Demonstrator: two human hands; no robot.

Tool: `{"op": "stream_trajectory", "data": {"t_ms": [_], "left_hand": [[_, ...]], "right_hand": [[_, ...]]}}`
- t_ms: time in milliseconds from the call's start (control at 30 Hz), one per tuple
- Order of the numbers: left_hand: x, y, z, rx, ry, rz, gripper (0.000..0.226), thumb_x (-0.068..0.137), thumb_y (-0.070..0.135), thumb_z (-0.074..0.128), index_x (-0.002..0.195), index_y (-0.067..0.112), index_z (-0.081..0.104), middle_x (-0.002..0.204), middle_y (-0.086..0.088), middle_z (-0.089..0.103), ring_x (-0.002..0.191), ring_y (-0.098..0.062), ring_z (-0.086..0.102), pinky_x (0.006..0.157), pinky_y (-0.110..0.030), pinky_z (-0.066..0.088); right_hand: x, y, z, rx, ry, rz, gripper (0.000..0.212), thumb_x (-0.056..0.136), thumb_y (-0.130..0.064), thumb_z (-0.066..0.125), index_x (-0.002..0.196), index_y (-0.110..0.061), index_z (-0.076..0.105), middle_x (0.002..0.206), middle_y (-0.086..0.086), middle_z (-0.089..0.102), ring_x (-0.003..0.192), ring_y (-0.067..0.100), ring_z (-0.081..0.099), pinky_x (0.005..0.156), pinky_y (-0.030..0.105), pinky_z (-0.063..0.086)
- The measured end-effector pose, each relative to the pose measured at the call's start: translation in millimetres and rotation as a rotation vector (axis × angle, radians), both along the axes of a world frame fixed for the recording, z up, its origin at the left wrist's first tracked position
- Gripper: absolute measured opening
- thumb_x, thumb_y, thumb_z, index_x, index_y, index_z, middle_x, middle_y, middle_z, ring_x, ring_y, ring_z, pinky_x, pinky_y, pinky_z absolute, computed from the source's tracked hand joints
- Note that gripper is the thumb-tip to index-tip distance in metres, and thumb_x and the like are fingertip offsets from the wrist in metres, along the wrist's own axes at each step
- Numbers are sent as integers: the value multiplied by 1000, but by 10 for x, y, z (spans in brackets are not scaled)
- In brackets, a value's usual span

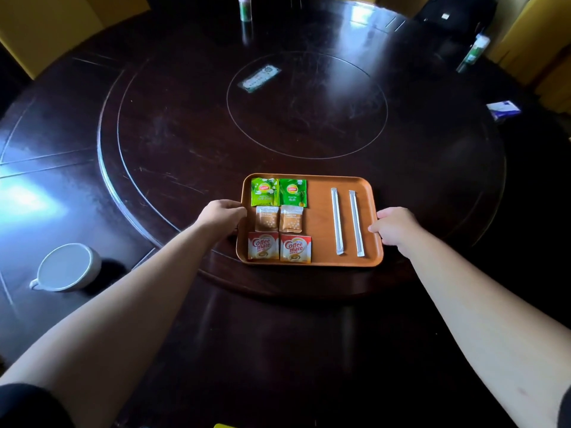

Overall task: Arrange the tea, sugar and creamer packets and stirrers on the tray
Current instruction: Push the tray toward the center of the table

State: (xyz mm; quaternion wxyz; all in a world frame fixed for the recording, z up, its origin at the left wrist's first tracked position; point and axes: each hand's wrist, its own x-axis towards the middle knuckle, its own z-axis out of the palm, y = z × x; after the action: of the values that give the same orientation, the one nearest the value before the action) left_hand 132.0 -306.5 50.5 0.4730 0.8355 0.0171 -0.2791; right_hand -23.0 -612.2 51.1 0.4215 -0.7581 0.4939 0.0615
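The tray (321,223) sits on the near edge of the raised round centre of the dark wooden surface (154,134), and everything the task names already lies on it. Its left half holds a neat grid of pairs: two green tea packets (278,192) along the far rim, two pale brown sugar packets (279,219) just below them, and two red-and-white creamer packets (279,247) nearest the person. The packets in each pair lie side by side, touching or nearly so, and the rows sit close together. On the right half, two wrapped stirrers (347,222) lie roughly parallel, apart from each other and well clear of the packets, running from the far side toward the near rim.

The left hand (222,216) has its grip closed over the tray's left rim, fingers curled around the edge. The right hand (393,226) does the same on the right rim, thumb on top; the fingers underneath are hidden. Neither hand holds a packet or stirrer.

By this layout the sorting looks finished, and the step in hand seems to be squaring or shifting the loaded tray itself. Any next move calls for keeping the tray level and sliding or lifting it gently with both hands together, since the light packets and stirrers lie loose and could skid out of line.

Off to the left, a white cup (68,267) stands on the outer ring, well apart from the tray.
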Motion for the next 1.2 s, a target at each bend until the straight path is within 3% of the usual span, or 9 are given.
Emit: {"op": "stream_trajectory", "data": {"t_ms": [133, 233, 333, 467, 567, 767, 933, 1100, 1200], "left_hand": [[-13, 4, -26, -7, -5, -6, 16, 83, 16, 64, 79, 28, 73, 72, 4, 73, 64, -10, 69, 69, -30, 60], [1, 64, -47, -8, -3, -17, 10, 86, 21, 67, 93, 25, 72, 82, -1, 74, 73, -14, 70, 76, -35, 62], [-31, 198, -58, 38, -14, -71, 15, 86, 27, 69, 99, 20, 74, 80, -4, 71, 70, -16, 66, 69, -35, 60], [-216, 509, -109, 56, -18, -108, 13, 87, 27, 71, 95, 18, 75, 64, 0, 64, 57, -15, 58, 59, -32, 53], [-409, 831, -170, 127, -76, -163, 10, 85, 30, 72, 92, 23, 74, 74, -3, 73, 67, -23, 69, 67, -35, 58], [-791, 1664, -255, 285, -136, -215, 6, 84, 32, 74, 83, 26, 72, 78, 5, 73, 75, -12, 67, 64, -25, 46], [-898, 2438, -277, 353, -131, -105, 6, 84, 31, 74, 80, 28, 71, 76, 6, 72, 74, -11, 66, 64, -27, 44], [-861, 3111, -226, 398, -169, 46, 9, 82, 34, 73, 76, 31, 67, 75, 13, 70, 80, -14, 68, 71, -31, 49], [-764, 3389, -179, 404, -210, 119, 14, 84, 34, 72, 93, 24, 68, 86, 5, 73, 84, -19, 68, 75, -32, 49]], "right_hand": [[-8, 63, 3, -21, 3, 11, 23, 86, -1, 68, 108, -7, 67, 97, 9, 67, 98, 29, 66, 93, 47, 55], [-27, 109, 6, -16, 12, 18, 30, 88, -6, 69, 117, -8, 65, 110, 11, 70, 102, 29, 68, 94, 49, 55], [-102, 188, 38, -31, 26, 21, 44, 88, -13, 71, 130, -9, 58, 122, 11, 67, 108, 29, 66, 95, 48, 54], [-293, 396, 88, -158, 59, 79, 42, 88, -18, 71, 127, -10, 59, 122, 10, 65, 102, 28, 64, 80, 36, 53], [-457, 592, 89, -314, 143, 195, 47, 86, -29, 71, 131, -19, 57, 130, 9, 55, 104, 27, 61, 74, 33, 47], [-624, 1300, 84, -313, 47, 397, 24, 87, -27, 68, 111, -24, 67, 114, -1, 65, 99, 18, 62, 77, 28, 44], [-439, 2042, 96, -328, 1, 628, 19, 89, -29, 65, 108, -25, 67, 104, -6, 64, 94, 13, 57, 77, 27, 44], [-136, 2691, 107, -370, -24, 822, 25, 90, -35, 63, 113, -26, 64, 111, -4, 60, 104, 18, 57, 86, 37, 51], [42, 2980, 82, -398, -7, 919, 33, 92, -38, 60, 123, -25, 57, 122, -1, 55, 116, 21, 52, 92, 41, 50]]}}
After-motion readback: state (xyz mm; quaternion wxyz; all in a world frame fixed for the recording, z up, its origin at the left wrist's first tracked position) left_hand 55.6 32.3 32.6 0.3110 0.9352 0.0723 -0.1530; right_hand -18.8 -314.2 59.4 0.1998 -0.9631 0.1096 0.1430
